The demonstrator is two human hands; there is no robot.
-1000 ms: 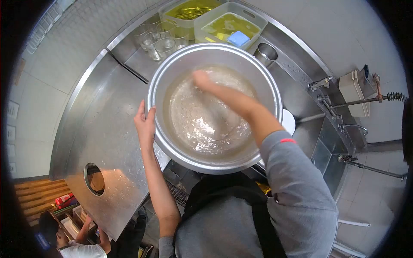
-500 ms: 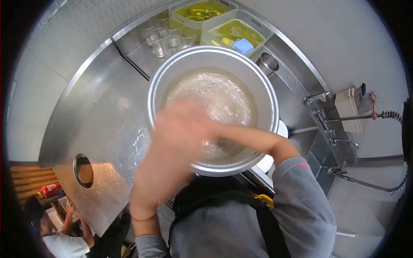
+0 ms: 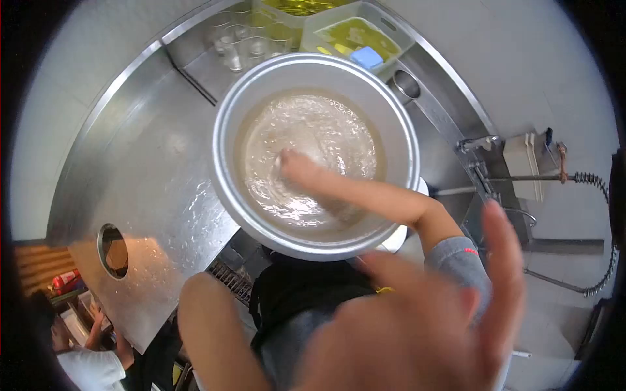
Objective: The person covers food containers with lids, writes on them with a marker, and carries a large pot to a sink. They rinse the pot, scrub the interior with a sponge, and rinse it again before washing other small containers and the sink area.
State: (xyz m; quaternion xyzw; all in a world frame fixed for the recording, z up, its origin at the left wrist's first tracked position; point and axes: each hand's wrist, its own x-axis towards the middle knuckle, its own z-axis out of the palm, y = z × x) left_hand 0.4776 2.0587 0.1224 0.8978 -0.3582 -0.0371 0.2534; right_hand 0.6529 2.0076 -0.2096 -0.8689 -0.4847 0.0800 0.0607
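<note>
A large round metal pot holds cloudy, swirling liquid. My right hand is down at the liquid's surface, left of the pot's centre. Its fingers are blurred and partly hidden, so what they hold, if anything, cannot be made out. Large and blurred in the foreground, my left hand is raised close to the camera at the lower right, outside the pot. Its fingers are apart and nothing shows in them.
Clear glasses stand behind the pot, near a plastic tub of yellow liquid with a blue block. A metal cup and taps are at right. A co-worker is at lower left, beyond the steel counter.
My left hand has moved from above the pot towards the camera at the lower right. My right hand, formerly mostly hidden behind it, now shows. The pot appears slightly higher and further left.
</note>
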